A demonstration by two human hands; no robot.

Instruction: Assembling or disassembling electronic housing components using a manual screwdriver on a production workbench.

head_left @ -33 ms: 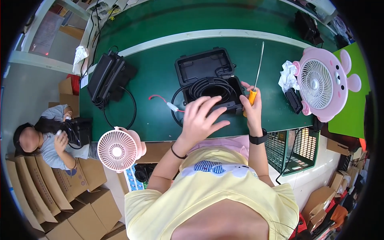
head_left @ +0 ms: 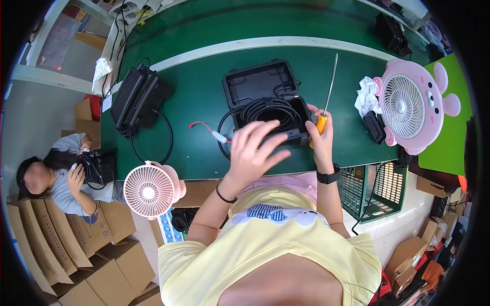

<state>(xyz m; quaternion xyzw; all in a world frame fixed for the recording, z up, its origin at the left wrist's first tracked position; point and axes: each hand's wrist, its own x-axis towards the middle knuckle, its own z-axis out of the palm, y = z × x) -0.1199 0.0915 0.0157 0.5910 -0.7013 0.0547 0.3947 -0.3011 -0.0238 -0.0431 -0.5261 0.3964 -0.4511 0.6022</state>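
Note:
An open black plastic case lies on the green table before me, its lid tipped back. Inside its lower half sits a coiled black cable. A thin red wire with a white connector comes out at the case's left side. My left hand hovers over the case's front left corner, fingers spread and holding nothing. In my right hand is a screwdriver with a yellow handle, its long shaft pointing up and away. The fingers of that hand are beside the case's right wall; whether they touch it is unclear.
Another black case with a cable stands on the left. A small pink fan is at the front left edge; a larger pink fan, crumpled white paper and a black part lie right. A co-worker sits far left.
My left hand has shifted slightly left. The co-worker's lower hand has come nearer the black cable they hold. My right hand and the screwdriver look the same.

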